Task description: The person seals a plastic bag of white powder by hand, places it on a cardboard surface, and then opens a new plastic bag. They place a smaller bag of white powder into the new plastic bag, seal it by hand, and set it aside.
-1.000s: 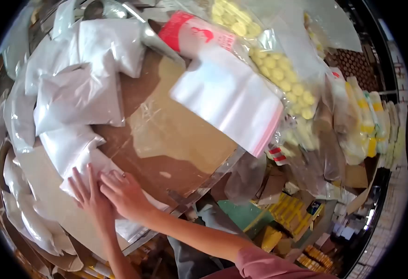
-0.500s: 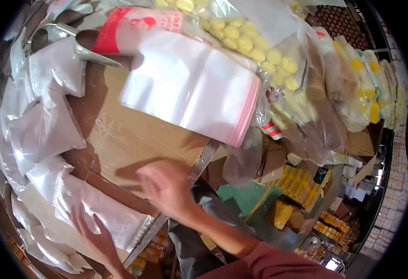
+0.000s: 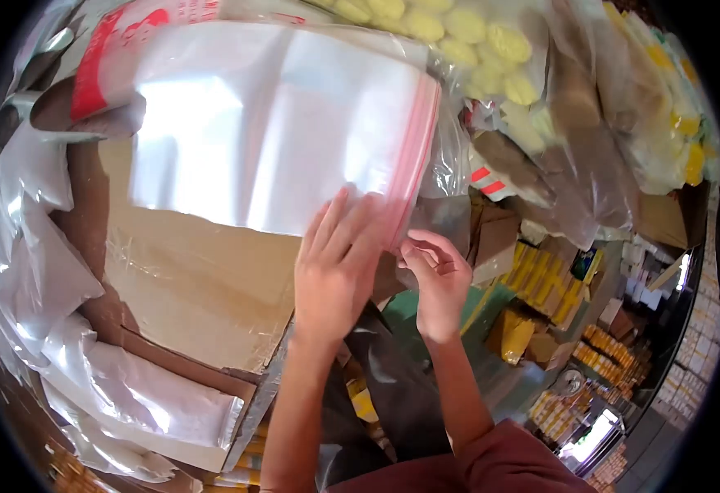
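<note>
A stack of clear plastic zip bags [image 3: 286, 131] with a pink edge lies over the brown cardboard [image 3: 187, 271]. My left hand [image 3: 335, 259] rests on the stack's near right part, its fingers stretched out flat and nothing gripped. At the pink-edged corner, my right hand [image 3: 439, 283] has thumb and forefinger closed on the edge of a zip bag; how many layers it pinches cannot be seen. Filled, sealed plastic bags [image 3: 142, 382] line the left side of the cardboard.
A metal scoop [image 3: 64, 135] sits at the upper left beside a red and white printed bag [image 3: 101, 62]. Bags of yellow pieces [image 3: 466, 37] lie at the back. On the right are brown-filled clear bags [image 3: 581, 156] and, lower, yellow packs [image 3: 536, 267] in cartons.
My left hand has left the filled bag and moved right onto the zip bag stack. My right hand has gone right to the stack's corner. The view has shifted closer to the stack.
</note>
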`<action>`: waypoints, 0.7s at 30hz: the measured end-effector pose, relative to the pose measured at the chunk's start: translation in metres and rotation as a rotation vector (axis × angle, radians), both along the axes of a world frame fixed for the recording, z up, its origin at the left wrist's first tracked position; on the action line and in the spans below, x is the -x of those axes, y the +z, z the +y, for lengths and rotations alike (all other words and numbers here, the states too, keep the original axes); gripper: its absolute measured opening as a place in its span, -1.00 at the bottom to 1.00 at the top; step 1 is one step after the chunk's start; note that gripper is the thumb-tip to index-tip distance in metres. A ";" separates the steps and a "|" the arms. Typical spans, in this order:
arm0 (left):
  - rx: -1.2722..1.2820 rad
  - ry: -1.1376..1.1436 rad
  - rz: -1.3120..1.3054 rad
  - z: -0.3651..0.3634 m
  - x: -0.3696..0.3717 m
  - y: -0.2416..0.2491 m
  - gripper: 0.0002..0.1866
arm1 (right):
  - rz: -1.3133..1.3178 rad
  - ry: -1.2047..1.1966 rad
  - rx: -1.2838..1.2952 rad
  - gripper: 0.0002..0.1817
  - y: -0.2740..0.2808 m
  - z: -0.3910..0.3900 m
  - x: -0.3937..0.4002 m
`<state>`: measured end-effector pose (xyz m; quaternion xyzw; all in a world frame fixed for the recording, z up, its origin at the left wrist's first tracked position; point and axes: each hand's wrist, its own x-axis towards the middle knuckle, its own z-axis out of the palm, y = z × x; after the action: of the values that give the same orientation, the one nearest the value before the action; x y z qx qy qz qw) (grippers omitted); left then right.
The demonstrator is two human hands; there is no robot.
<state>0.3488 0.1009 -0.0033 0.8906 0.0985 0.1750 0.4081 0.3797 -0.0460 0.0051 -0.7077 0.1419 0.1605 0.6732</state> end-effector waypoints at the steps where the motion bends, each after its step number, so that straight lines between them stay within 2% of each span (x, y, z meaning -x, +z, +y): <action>1: -0.029 -0.029 -0.002 0.002 -0.004 -0.003 -0.62 | 0.034 0.032 0.004 -0.70 0.002 -0.001 -0.001; 5: -0.105 -0.084 -0.006 0.006 -0.010 -0.009 -0.59 | 0.087 0.026 -0.075 -0.68 -0.004 -0.005 -0.002; 13: -0.261 -0.034 -0.026 -0.006 -0.015 -0.016 -0.63 | 0.084 -0.036 -0.109 -0.65 -0.005 0.005 -0.008; 16: -0.255 -0.057 -0.018 0.000 -0.013 -0.016 -0.65 | 0.123 0.026 -0.098 -0.67 -0.018 -0.001 -0.008; 21: -0.183 -0.098 -0.002 0.010 -0.011 -0.013 -0.66 | 0.051 -0.016 -0.090 -0.73 -0.004 0.005 -0.005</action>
<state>0.3593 0.1105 -0.0167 0.9277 0.0381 0.1640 0.3332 0.3851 -0.0411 0.0009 -0.6712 0.1574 0.1794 0.7018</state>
